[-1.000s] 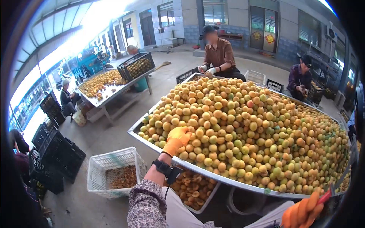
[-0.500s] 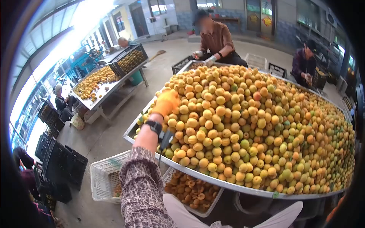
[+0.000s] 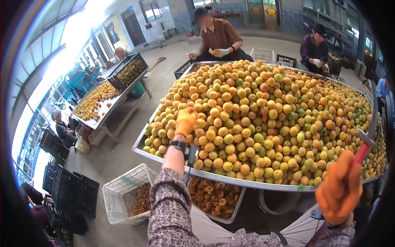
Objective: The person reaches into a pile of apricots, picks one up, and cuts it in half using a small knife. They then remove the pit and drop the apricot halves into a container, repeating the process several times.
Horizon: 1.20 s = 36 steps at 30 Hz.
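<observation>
A big heap of yellow-orange apricots (image 3: 247, 123) fills the metal-edged table (image 3: 230, 180) in front of me. My left hand (image 3: 186, 121), in an orange glove, rests on the heap's left side. Its fingers curl down among the apricots, and whatever they hold is hidden. At the lower right, my right hand (image 3: 339, 189), also orange-gloved, is raised by the table edge. It is closed around a tool with a red handle and a short grey metal head (image 3: 364, 144); the head looks like a small hammer's.
Below the table edge, a crate of split apricots (image 3: 242, 201) stands beside a white basket (image 3: 113, 206) with reddish bits. Across the table, a person in brown (image 3: 220, 35) and another in dark clothes (image 3: 314, 49) work. A second fruit table (image 3: 96, 119) and black crates (image 3: 72, 189) are left.
My right hand with the red-handled tool has come into view. My left hand sits slightly lower and further right. The person in brown has lifted their hands from the heap's edge.
</observation>
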### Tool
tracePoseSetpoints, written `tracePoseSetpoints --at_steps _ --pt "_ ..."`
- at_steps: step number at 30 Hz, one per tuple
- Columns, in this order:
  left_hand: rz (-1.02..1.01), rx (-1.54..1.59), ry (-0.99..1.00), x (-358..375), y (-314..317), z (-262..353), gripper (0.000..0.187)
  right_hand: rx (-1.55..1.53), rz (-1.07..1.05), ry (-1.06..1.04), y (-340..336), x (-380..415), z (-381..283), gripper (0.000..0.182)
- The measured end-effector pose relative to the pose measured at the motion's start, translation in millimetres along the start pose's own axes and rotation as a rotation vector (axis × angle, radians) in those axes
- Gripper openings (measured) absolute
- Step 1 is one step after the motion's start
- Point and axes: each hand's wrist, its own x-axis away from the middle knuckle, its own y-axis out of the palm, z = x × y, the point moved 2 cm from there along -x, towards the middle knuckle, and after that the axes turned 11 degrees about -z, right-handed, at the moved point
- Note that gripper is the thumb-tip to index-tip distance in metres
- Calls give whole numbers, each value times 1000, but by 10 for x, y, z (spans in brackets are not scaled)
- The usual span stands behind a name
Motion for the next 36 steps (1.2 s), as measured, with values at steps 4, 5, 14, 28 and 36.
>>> tracePoseSetpoints --at_steps 4,5,14,28,36 --pt "-69 -249 -33 115 330 71 34 -154 5 37 180 -80 285 40" --pt "-61 -330 -91 66 418 105 35 -148 -2 61 179 -50 309 40" --pt "70 -228 -323 -46 697 314 34 -298 213 144 -95 358 408 33" --pt "315 -223 -24 559 1372 1350 35 -326 214 138 -356 489 579 40" --pt "160 -268 377 1011 1656 1697 45 -370 218 89 -350 648 563 35"
